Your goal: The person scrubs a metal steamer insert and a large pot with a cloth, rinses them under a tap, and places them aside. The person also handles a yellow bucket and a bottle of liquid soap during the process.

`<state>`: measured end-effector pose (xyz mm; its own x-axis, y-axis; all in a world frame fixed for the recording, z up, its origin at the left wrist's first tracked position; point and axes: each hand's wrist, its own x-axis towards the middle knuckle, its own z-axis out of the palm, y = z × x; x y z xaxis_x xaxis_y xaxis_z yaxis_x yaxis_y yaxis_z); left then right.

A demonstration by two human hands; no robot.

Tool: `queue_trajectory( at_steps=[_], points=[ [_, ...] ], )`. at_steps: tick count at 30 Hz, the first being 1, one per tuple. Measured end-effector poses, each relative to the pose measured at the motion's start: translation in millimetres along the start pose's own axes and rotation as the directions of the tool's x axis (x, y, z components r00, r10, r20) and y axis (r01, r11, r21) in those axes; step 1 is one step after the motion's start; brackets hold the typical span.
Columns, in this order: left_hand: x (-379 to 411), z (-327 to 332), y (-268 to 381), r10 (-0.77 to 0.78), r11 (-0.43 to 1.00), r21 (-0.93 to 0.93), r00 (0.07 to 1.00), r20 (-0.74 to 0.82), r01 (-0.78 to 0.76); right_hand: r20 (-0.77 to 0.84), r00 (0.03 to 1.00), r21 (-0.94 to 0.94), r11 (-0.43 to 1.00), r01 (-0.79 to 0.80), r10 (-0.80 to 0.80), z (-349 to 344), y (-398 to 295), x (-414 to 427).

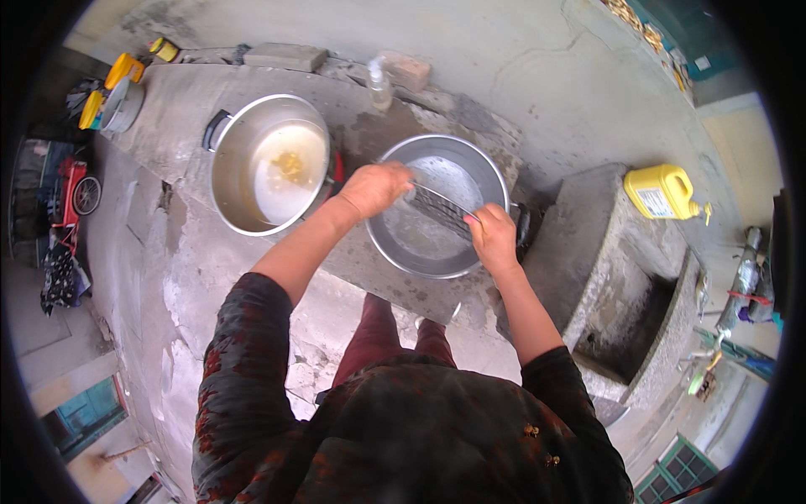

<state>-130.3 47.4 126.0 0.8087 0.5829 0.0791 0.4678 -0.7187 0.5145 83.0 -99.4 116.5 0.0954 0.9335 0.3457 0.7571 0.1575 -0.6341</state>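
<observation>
Over a round metal basin of cloudy, sudsy water, a dark ridged or perforated tool with a thin metal rim is held at a slant; its exact kind is unclear. My left hand is at its upper left end, blurred, and what its fingers close on cannot be made out. My right hand grips the other end, near the basin's right rim. To the left stands a large metal pot with black handles and a little yellowish liquid in its bottom. A clear pump bottle stands behind the basin.
The basin and pot stand on a concrete slab against a wall. Bricks lie along its back edge. At right are a concrete sink and a yellow jug. Buckets stand far left, near a red wheeled vehicle.
</observation>
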Motion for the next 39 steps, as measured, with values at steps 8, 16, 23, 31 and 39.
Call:
queue_trajectory(
  at_steps=[8, 16, 23, 31, 39],
  points=[
    [23, -4, 69, 0.209, 0.955, 0.19, 0.971, 0.118, -0.228, 0.148, 0.989, 0.056, 0.998, -0.029, 0.021, -3, -15, 21],
    [7, 2, 2, -0.027, 1.0, 0.008, 1.0, 0.009, 0.027, 0.066, 0.994, 0.085, 0.992, -0.093, 0.088, -4, 9, 6],
    [21, 4, 66, 0.184, 0.96, 0.204, 0.981, 0.067, -0.194, 0.247, 0.968, 0.074, 0.996, -0.054, 0.034, -5, -13, 25],
    [-2, 3, -1, 0.01, 1.0, 0.015, 0.999, 0.046, -0.011, 0.222, 0.959, 0.129, 0.969, -0.209, 0.177, -8, 1, 10],
    [15, -8, 52, 0.216, 0.966, 0.145, 0.976, -0.013, -0.212, 0.211, 0.973, 0.128, 0.985, -0.12, 0.091, -10, -20, 21]
  ],
)
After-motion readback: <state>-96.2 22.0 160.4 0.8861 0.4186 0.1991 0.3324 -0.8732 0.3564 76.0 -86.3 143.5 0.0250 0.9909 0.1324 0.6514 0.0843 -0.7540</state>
